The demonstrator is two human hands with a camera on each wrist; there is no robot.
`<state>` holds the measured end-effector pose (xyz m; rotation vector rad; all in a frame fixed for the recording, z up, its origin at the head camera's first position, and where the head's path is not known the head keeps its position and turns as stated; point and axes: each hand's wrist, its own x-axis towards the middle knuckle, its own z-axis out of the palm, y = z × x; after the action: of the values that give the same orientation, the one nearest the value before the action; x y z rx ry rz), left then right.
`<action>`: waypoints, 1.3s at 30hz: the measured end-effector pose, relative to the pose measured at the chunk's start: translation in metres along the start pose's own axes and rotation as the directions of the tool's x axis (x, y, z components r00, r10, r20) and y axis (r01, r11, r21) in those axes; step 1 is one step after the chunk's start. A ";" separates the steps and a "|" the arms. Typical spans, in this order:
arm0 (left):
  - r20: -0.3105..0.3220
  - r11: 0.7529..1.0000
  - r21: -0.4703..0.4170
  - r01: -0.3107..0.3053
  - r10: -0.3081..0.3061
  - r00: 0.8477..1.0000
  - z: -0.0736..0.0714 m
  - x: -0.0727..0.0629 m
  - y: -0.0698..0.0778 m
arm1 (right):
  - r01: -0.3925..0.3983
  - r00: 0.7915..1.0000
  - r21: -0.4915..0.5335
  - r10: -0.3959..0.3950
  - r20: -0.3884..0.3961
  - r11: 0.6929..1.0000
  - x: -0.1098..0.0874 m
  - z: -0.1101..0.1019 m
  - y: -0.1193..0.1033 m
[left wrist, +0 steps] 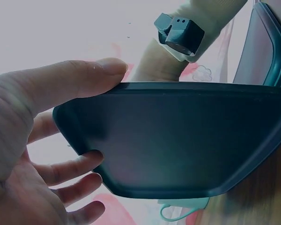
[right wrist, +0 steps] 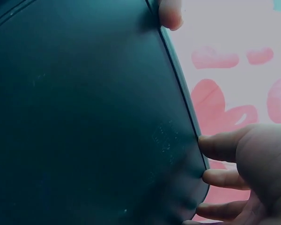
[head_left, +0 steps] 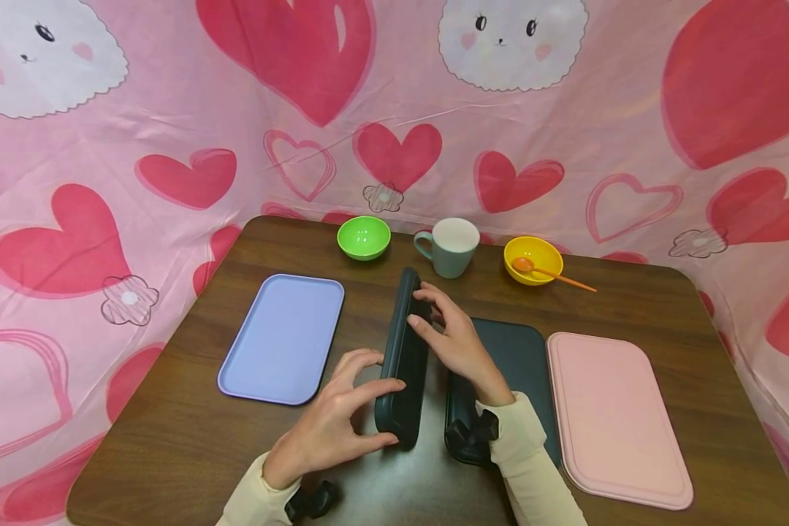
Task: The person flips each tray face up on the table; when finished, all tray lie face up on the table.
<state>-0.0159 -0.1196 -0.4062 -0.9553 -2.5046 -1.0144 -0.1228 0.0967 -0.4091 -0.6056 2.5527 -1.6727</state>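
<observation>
A black tray (head_left: pixel 408 380) stands tilted up on its long side at the middle of the table, held between both hands. My left hand (head_left: pixel 335 416) grips its near end, thumb and fingers spread around the rim; the left wrist view shows the tray's face (left wrist: pixel 178 140) up close. My right hand (head_left: pixel 460 343) holds the far part by its upper edge. In the right wrist view, fingertips touch the rim of the broad dark surface (right wrist: pixel 93 108), which has small pale marks. A second black tray (head_left: pixel 513 358) lies flat under the right forearm.
A lavender tray (head_left: pixel 289 336) lies on the left, and a pink tray (head_left: pixel 618 416) lies on the right against the flat black one. Along the back stand a green bowl (head_left: pixel 364 238), a teal mug (head_left: pixel 452 252) and a yellow bowl (head_left: pixel 535 256) with an orange spoon (head_left: pixel 555 275).
</observation>
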 end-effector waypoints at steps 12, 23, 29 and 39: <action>-0.010 0.999 0.039 -0.033 0.034 0.999 0.000 0.002 0.004 | -0.006 1.000 0.037 0.006 0.011 0.999 -0.002 -0.001 -0.006; -0.034 0.989 0.072 -0.131 0.133 0.990 0.000 0.006 0.002 | 0.004 1.000 0.043 -0.005 0.022 0.999 -0.004 -0.002 -0.011; -0.033 0.986 0.075 -0.149 0.152 0.988 0.000 0.008 0.003 | 0.009 1.000 0.033 -0.009 0.023 0.999 -0.006 -0.003 -0.013; -0.049 0.968 0.103 -0.229 0.235 0.971 0.002 0.011 0.005 | 0.021 0.999 0.032 -0.022 0.034 0.999 -0.010 -0.006 -0.018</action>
<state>-0.0204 -0.1105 -0.4001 -1.1379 -2.3033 -0.8295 -0.1100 0.0991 -0.3924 -0.6558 2.5003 -1.6897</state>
